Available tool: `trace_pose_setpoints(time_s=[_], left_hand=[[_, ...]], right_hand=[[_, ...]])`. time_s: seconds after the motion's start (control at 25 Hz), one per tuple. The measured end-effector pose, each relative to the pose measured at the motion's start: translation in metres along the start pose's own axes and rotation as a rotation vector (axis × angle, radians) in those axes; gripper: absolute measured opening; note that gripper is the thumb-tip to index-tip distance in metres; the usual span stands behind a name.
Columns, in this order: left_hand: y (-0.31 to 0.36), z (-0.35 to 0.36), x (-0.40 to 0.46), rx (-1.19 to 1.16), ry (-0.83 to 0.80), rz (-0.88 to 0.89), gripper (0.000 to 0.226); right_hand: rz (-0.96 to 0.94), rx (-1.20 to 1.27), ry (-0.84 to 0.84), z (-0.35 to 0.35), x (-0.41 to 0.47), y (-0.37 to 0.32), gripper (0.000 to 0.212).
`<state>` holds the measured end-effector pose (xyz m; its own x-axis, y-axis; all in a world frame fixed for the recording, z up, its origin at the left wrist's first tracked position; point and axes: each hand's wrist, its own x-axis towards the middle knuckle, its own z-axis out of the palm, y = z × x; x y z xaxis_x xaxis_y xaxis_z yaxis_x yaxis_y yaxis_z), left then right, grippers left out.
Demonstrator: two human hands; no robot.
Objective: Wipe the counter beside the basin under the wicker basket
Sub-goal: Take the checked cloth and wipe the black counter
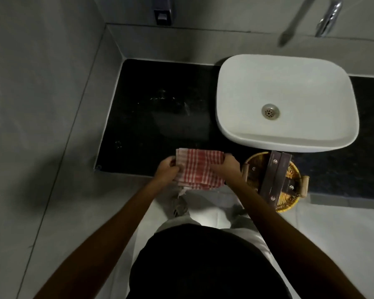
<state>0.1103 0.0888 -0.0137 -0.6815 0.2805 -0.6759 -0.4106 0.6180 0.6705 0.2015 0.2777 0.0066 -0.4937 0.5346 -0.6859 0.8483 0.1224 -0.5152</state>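
Note:
A folded red-and-white checked cloth [198,168] is held over the front edge of the black counter [151,117]. My left hand [166,172] grips its left side and my right hand [226,167] grips its right side. The wicker basket [288,186] sits at the counter's front edge, just right of my right hand and in front of the white basin [257,87]. Two dark boxes [276,175] lie across the basket. Pale smears and droplets mark the counter left of the basin.
Grey tiled walls close in the counter at the left and back. A dark dispenser [162,15] hangs on the back wall. A chrome tap [329,18] stands behind the basin. The counter continues to the right of the basin.

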Motion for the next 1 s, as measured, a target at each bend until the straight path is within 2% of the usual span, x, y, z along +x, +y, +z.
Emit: trace_pose_setpoints(time_s=[0.08, 0.16, 0.24, 0.32, 0.4, 0.6, 1.0], left_hand=[[-0.003, -0.002, 0.010, 0.084, 0.101, 0.120, 0.045], [-0.009, -0.010, 0.022, 0.303, 0.225, 0.257, 0.049], [-0.014, -0.021, 0.042, 0.573, 0.289, 0.379, 0.054], [-0.014, -0.032, 0.067, 0.788, 0.303, 0.452, 0.062], [-0.010, -0.040, 0.092, 0.925, 0.344, 0.465, 0.068], [-0.019, -0.044, 0.130, 1.035, 0.361, 0.491, 0.071], [-0.031, -0.044, 0.144, 1.003, 0.411, 0.556, 0.072]], right_hand=[[-0.041, -0.144, 0.188, 0.017, -0.004, -0.003, 0.069], [-0.151, -0.191, 0.341, 0.042, -0.016, -0.003, 0.075], [-0.180, -0.145, 0.314, 0.071, -0.022, -0.006, 0.085], [-0.105, -0.165, 0.267, 0.101, -0.015, -0.009, 0.102], [-0.016, -0.155, 0.293, 0.121, 0.004, -0.016, 0.113], [0.029, -0.242, 0.512, 0.148, 0.036, -0.023, 0.117], [-0.003, -0.446, 0.420, 0.132, 0.082, -0.048, 0.124]])
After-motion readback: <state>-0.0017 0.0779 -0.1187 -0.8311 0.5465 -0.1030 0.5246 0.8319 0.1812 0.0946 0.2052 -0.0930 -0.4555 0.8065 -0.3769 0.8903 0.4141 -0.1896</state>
